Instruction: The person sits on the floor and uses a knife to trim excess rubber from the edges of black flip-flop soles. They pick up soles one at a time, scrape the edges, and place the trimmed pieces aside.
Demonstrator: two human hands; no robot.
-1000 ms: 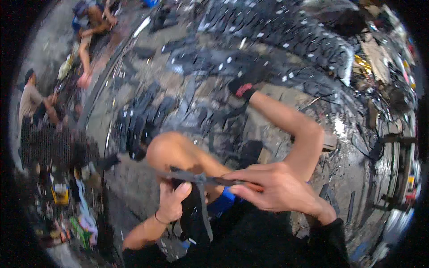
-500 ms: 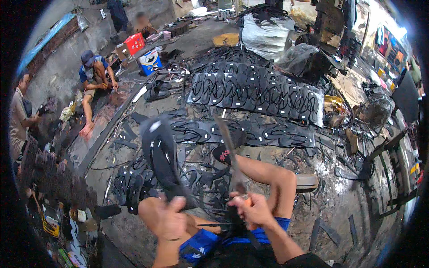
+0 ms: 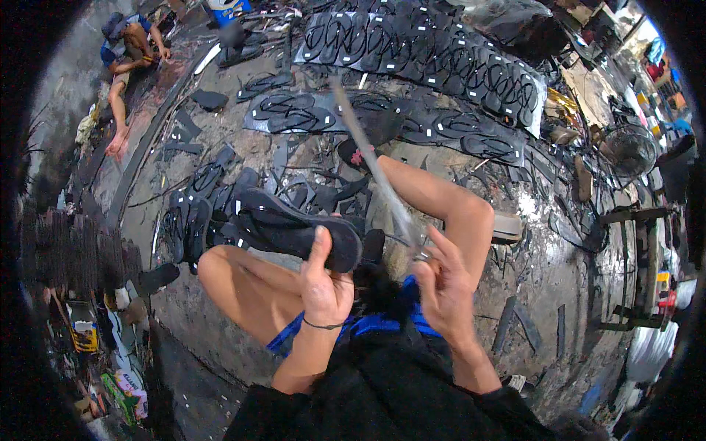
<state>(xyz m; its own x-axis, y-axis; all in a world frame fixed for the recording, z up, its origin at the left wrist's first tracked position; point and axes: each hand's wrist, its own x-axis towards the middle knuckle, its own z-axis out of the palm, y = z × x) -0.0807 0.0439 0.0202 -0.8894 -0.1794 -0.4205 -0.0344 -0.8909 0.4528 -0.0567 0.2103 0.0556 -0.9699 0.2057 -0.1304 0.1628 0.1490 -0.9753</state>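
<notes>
My left hand point(image 3: 329, 292) is closed round one end of a black flip-flop point(image 3: 290, 234), with the thumb pressed on top and the fingers underneath. The flip-flop lies nearly level above my bent left leg, its other end toward the far left. In my right hand point(image 3: 446, 292) is a long, thin knife point(image 3: 371, 163), its blade pointing up and away and smeared by motion. The handle is mostly hidden by the hand. The blade passes to the right of the flip-flop, apart from it.
Loose flip-flops point(image 3: 189, 220) lie on the floor left of my legs. Beyond my foot, a row of flip-flops point(image 3: 460, 134) and a fuller sheet of them point(image 3: 423, 59) stretch across. Dark offcuts point(image 3: 528, 328) are scattered at right, near a fan point(image 3: 629, 151). Another person point(image 3: 126, 55) sits far left.
My view has tilted down. The flip-flop has swung from upright to nearly level and come nearer. My right hand still has the knife, now with its fingers looser.
</notes>
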